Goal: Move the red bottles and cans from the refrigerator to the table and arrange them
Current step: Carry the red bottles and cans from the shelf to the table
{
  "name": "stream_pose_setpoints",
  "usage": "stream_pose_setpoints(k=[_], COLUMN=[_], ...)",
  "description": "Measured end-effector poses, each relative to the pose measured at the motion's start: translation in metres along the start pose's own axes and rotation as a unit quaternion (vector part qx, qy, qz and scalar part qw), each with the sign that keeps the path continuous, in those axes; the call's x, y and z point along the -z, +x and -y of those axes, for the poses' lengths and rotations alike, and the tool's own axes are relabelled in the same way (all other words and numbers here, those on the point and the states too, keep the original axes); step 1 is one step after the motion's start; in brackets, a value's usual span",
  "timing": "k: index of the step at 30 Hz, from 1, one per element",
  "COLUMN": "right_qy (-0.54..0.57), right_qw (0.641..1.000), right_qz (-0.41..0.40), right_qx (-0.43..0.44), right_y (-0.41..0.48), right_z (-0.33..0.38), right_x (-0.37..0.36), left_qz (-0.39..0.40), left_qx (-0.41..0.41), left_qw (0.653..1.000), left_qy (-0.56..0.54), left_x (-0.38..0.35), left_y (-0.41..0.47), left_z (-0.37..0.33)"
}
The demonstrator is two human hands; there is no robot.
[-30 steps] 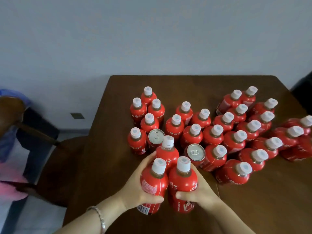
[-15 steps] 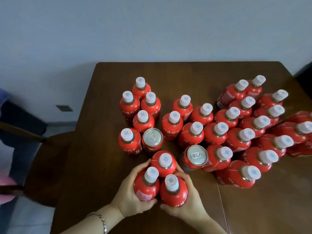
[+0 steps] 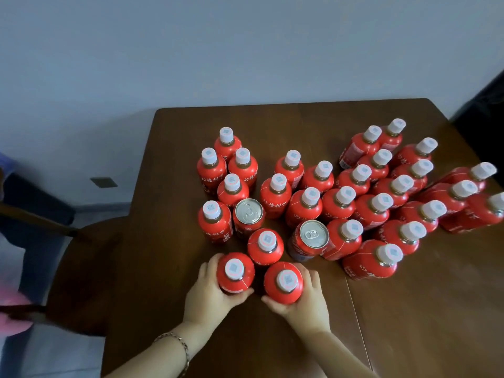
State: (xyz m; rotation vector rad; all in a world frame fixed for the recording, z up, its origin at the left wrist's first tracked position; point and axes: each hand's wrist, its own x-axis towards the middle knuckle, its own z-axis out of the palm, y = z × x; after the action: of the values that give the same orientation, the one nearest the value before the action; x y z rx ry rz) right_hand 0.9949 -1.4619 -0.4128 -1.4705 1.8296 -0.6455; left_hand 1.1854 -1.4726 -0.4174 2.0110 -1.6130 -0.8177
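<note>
At the near edge of the cluster on the dark brown wooden table [image 3: 409, 323], one white-capped red plastic bottle [image 3: 236, 276] is clasped by the left hand [image 3: 207, 294] and its twin bottle [image 3: 283, 285] by the right hand [image 3: 306, 300], both judged stiff, smooth, moderately heavy, best gripped mid-body.

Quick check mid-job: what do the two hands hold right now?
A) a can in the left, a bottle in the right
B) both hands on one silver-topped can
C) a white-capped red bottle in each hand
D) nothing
C: the left hand grips the near-left bottle and the right hand grips the near-right bottle, both bottles upright with white caps.
</note>
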Motion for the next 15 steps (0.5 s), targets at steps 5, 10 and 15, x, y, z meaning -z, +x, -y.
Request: stream_pose_setpoints(k=[5,10,15], right_qy=[-0.019,-0.056,-0.064], right_qw=[0.982,0.948,0.956], right_qz=[0.106,0.207,0.164], right_qx=[-0.153,-0.233,-0.234], right_y=[-0.004,0.0,-0.02], right_z=[0.01,0.011,-0.01], right_x=[0.007,0.024,0.085], left_qz=[0.171,0.374,0.385], left_qx=[0.202,0.209,0.046], left_qw=[0.957,0.903,0.916], left_qy=[-0.122,0.033,0.097], left_x=[0.005,0.01,-0.002], left_y=[-0.002,-0.015,-0.03], left_z=[-0.017,-0.058,-0.132])
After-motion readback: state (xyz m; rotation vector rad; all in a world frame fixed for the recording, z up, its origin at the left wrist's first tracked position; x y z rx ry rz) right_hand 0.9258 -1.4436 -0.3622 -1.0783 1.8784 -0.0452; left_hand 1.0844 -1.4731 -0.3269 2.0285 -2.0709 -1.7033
